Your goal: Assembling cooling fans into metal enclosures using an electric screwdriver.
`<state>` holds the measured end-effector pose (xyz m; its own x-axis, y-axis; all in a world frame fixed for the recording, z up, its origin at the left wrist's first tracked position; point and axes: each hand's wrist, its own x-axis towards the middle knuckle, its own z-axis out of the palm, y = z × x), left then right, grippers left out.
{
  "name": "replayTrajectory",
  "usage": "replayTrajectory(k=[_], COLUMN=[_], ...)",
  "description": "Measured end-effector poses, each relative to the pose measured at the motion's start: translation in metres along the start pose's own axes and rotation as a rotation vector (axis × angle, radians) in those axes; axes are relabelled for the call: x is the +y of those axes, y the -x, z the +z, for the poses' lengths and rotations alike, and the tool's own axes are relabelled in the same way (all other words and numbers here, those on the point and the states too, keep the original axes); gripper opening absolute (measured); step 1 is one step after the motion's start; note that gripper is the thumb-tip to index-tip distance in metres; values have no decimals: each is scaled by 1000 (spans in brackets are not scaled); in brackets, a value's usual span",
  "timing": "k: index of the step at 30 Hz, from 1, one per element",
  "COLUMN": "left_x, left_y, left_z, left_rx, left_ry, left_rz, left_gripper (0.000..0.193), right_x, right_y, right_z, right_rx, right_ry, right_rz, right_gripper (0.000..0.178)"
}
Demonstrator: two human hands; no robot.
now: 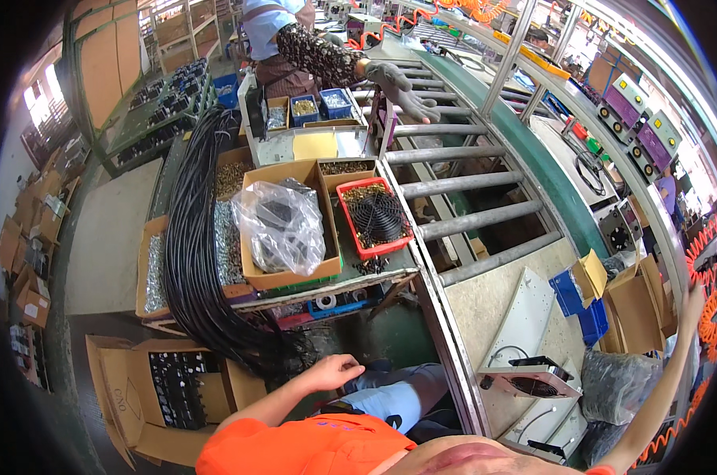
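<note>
My left hand (334, 372) hangs above my lap beside the roller line's edge, its fingers curled in with nothing seen in them. At the far right my right hand (693, 298) is raised against an orange coiled hose (715, 313); its fingers are too small and dim to make out. Between my arms, on the board at the line's end, stands a light metal panel with a black fan (536, 383). A long white metal panel (524, 313) lies behind it. Another light panel with a thin cable (544, 427) lies nearer me.
Grey rollers (453, 186) run away from me. On the left bench are a red tray (410, 235) with a fan guard, a carton with a plastic bag (283, 226) and black cables (192, 229). Across the line a co-worker's gloved hand (402, 87) reaches over the rollers. Blue bins (592, 321) sit right.
</note>
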<state>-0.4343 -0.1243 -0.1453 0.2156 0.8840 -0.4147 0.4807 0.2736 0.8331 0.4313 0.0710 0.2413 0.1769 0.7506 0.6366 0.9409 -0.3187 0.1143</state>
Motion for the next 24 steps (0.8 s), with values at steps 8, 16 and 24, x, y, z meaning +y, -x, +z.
replayTrajectory(k=[8,16,24], left_x=[-3,-47,-42], left_y=[7,34,37], left_z=[-18,-22,-22], left_rx=[26,172,153], left_ry=[15,52,43], left_rz=[15,-110,-99], left_gripper=[47,49,46], right_x=[-609,-782,-742], right_y=[-44,-39,-36], right_z=[-43,21,8], right_rx=[-273,-97,-127], right_ry=[-908,-1090,-964], right_rz=[-505,-350,-515], right_gripper=[25,21,42])
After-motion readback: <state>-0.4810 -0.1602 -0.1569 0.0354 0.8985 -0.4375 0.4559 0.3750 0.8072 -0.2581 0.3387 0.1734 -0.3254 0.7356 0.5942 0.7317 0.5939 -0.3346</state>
